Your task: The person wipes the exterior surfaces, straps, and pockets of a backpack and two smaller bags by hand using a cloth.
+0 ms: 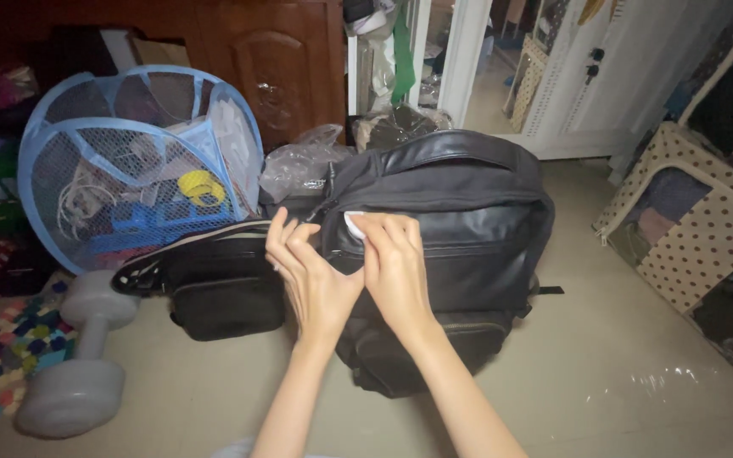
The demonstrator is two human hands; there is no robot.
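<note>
Centrally, a black leather backpack (460,246) lay on the pale floor (621,373), its top toward the wooden cabinet (273,59). The right hand (396,267) pressed a small white wipe (355,225) against the backpack's upper front panel, fingers pinching it. The left hand (311,276) rested on the backpack's left edge just beside it, fingers loosely curled and grasping nothing. A smaller black bag (222,293) touched the backpack's left side. A blue mesh hamper (129,161) stood behind it; a grey dumbbell (82,356) lay near the floor's left edge.
</note>
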